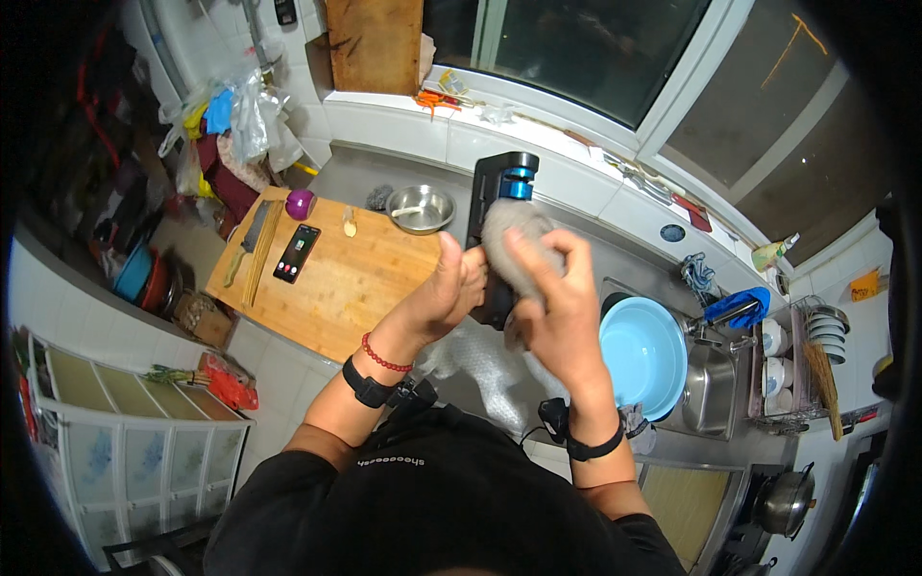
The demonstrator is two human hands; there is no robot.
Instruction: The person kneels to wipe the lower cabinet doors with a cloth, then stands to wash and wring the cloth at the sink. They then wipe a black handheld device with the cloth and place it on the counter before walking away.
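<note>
My right hand (558,302) grips a fuzzy grey-beige cloth or pad (518,241), blurred, against a black device (490,187) with shiny blue parts. My left hand (457,284) is at the device's left side, thumb raised and fingers curled at its edge, seemingly holding it; the fingertips are partly hidden. Below the hands lies clear bubble wrap (490,381). Left of them is a wooden cutting board (353,288) bearing a phone (297,252), a purple onion (300,204), a cleaver (248,241), a bundle of thin sticks (263,252) and a piece of ginger (350,223).
A steel bowl (421,209) stands at the board's back edge, beside a scouring pad (378,196). To the right are a light-blue basin (643,358), a sink (709,392) and a dish rack (778,374). Tools line the windowsill (547,133); plastic bags (252,129) hang at left.
</note>
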